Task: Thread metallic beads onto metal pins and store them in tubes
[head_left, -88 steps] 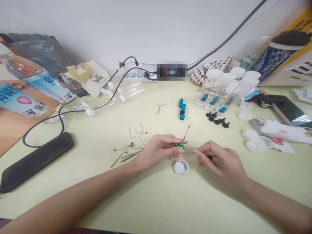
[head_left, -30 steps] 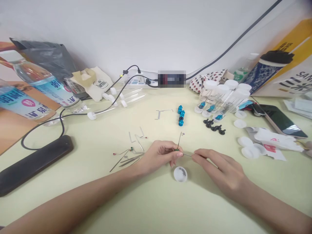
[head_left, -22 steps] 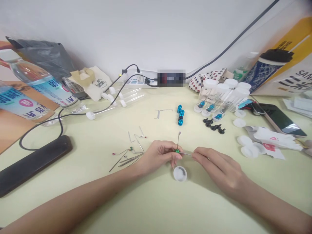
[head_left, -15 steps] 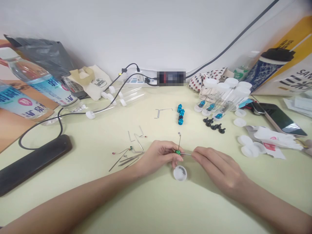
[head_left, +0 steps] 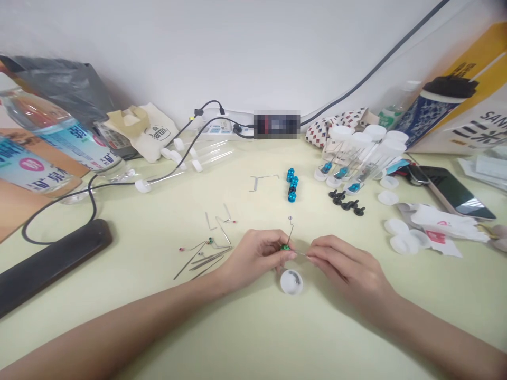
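My left hand [head_left: 253,258] pinches a small green metal collar [head_left: 285,247] between thumb and fingertips. A thin metal rod [head_left: 291,232] with a small bent end stands up from the collar. From the right, my right hand [head_left: 348,266] grips a thin metal tool, probably a hex key [head_left: 300,253], whose tip reaches the collar; the rest lies hidden in the fingers. Just below my left fingertips sits a white round cap [head_left: 291,287] with tiny metal pieces inside. Loose bent rods and hex keys [head_left: 208,259] are scattered left of my left hand, some bearing small coloured collars.
Blue metal pieces [head_left: 292,197] stand in a row ahead. Black thumb screws [head_left: 348,205], capped clear tubes [head_left: 358,158], white caps [head_left: 404,243] and a phone [head_left: 455,192] are on the right. Bottles [head_left: 71,134], a cable and a black case [head_left: 55,264] occupy the left.
The view has shifted slightly. My right fingers have come a little closer to the collar, so less of the tool shows. The upright rod leans slightly more to the right.
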The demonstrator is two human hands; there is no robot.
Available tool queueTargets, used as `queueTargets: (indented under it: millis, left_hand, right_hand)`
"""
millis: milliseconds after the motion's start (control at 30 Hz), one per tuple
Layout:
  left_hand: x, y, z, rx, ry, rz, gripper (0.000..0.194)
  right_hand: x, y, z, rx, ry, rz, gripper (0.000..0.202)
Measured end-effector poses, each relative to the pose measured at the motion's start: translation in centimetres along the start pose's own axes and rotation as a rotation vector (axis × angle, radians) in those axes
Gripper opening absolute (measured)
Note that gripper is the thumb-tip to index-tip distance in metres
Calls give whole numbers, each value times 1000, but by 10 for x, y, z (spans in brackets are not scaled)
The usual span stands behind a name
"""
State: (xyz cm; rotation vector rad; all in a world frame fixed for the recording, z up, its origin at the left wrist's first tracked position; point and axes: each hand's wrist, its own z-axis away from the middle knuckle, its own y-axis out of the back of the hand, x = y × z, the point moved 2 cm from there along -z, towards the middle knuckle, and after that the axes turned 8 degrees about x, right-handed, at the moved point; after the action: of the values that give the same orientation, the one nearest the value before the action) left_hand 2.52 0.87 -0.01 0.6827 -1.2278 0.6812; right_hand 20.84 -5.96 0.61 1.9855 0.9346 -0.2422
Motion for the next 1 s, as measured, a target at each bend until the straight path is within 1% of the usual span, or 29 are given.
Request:
queueTargets:
  millis: [133,233,300,400,467,533,600,667,800,900,1000]
  left_hand:
    - [3,1,1,18,-27,-83,19]
    - [3,1,1,12,-33,-114,21]
    - [3,2,1,17,-24,-99,21]
    - [3,4,-1,36,-12,-42,19]
    - [3,5,-1,42,-5,-7,18]
    - [3,5,-2,41,1,12,18]
    - [4,5,-2,35,0,23,19]
    - [4,5,-3,30,-5,32,19]
    - [4,5,-3,36,0,40,19]
    - [4,5,-3,29,2,43,20]
    - [2,4,-4,20,9,50,19]
  right_hand:
    - [1,-1,0,-45,-91,-130,17]
    - [2,-2,-1,-57,-89,-153,18]
    - [3,-2,0,-37,-28,-103,16]
    - [4,3,2,-4,116,89,21]
    - [4,7,3,-25,201,233,27]
    - [3,11,3,-64,271,320,28]
    - [0,14,1,-78,345,346,27]
    - [-4,15,-2,-59,413,348,25]
    - [-12,17,-6,11,518,369,24]
    - [-14,18,-5,40,553,382,23]
    - [-12,18,-3,20,543,386,24]
